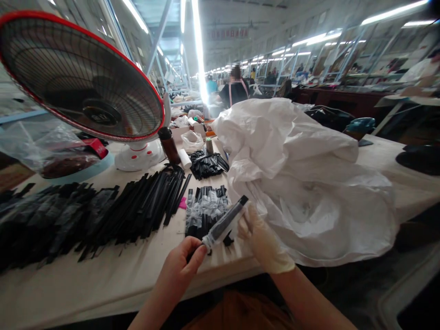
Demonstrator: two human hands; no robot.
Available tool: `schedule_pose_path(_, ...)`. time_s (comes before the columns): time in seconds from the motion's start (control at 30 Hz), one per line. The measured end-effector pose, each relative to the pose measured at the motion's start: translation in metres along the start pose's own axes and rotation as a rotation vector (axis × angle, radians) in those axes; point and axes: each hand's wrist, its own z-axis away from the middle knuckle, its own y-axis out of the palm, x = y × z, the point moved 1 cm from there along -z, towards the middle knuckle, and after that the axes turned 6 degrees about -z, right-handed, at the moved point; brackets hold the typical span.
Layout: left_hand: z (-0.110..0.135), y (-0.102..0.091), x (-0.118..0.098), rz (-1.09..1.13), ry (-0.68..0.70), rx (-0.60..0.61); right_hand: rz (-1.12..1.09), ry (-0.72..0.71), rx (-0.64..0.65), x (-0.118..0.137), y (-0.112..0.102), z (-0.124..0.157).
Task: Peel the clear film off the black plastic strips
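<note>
My bare left hand (pixel 184 261) grips the lower end of a black strip bundle (pixel 227 220) wrapped in clear plastic film, held at a slant above the table. On my right hand (pixel 263 240) is a pale, thin glove. Its bent fingers are closed beside the bundle's upper part; translucent film seems to lie there, but blur hides what they pinch. Just behind the bundle lie several film-wrapped black strips (pixel 202 204) in a row. To the left spreads a long pile of loose black strips (pixel 144 201), with wrapped ones (pixel 62 215) farther left.
A red-rimmed fan (pixel 99 112) leans over the table's left side. Behind the strips stand a brown bottle (pixel 169 146) and a white roll (pixel 184 159), near more black pieces (pixel 208 165). A large white sheet (pixel 302 183) heaps up on the right. A person (pixel 235 91) is farther back.
</note>
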Motion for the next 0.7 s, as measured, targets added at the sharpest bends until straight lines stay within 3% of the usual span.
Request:
schedule_pose_path(0.1, 0.002, 0.006, -0.001, 0.010, 0.004, -0.007, -0.036, 0.043, 0.020, -0.005, -0.003, -0.003)
schedule_pose_path(0.23, -0.011, -0.001, -0.006, -0.091, 0.026, -0.117, -0.071, 0.042, -0.019, 0.000, -0.003, -0.004)
schedule_pose_path(0.37, -0.049, -0.009, -0.006, -0.392, -0.008, -0.248, -0.261, 0.059, -0.070, 0.019, -0.013, -0.019)
schedule_pose_path(0.5, -0.084, 0.002, -0.001, -0.510, -0.059, -0.203, -0.326, 0.072, -0.081, 0.020, -0.020, -0.029)
schedule_pose_path(0.6, -0.083, 0.003, -0.005, -0.566, -0.057, -0.215, -0.319, 0.036, -0.063, 0.016, -0.023, -0.029)
schedule_pose_path(0.7, -0.068, -0.001, -0.017, -0.503, 0.056, -0.217, -0.315, 0.016, -0.034, 0.017, -0.020, -0.028)
